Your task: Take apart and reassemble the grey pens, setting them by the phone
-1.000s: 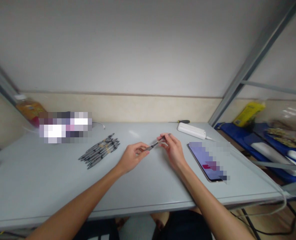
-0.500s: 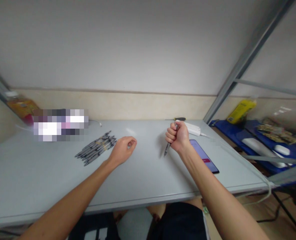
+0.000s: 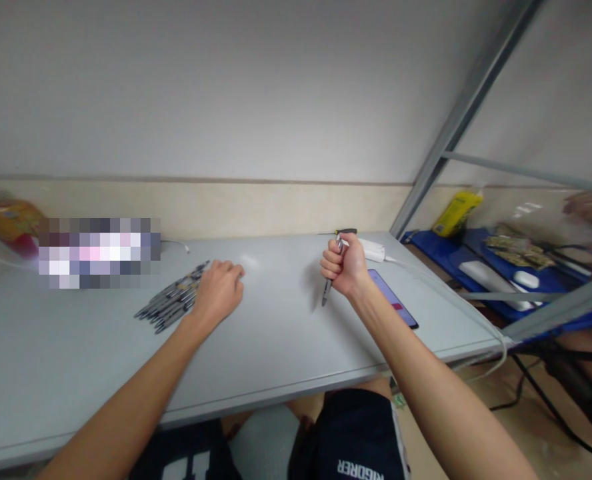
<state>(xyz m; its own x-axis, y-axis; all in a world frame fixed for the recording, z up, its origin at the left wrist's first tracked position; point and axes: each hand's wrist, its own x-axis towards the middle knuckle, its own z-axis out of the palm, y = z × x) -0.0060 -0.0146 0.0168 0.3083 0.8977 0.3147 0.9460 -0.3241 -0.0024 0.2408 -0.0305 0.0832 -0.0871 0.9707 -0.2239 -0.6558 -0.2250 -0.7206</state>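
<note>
Head view: right hand (image 3: 343, 268) fisted round one upright pen (image 3: 329, 288), tip near tabletop (image 3: 276, 333); left hand (image 3: 218, 292), fingers curled, touches the pen pile (image 3: 171, 305), many pens unhandled.

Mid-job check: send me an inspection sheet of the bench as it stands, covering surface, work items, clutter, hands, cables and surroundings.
Surface: grey table, bare in front of the person.
Work items: one grey pen held upright, tip down toward the table; pile of pens lying at the left.
Clutter: phone flat at the right; white power strip and screwdriver at the back edge; a blurred patch at back left.
Hands: right hand fisted around the pen; left hand at the pile's near end, contact unclear.
Cables: white cable from the power strip off the right edge.
Surroundings: plain wall, metal frame post, blue shelf with oddments.
</note>
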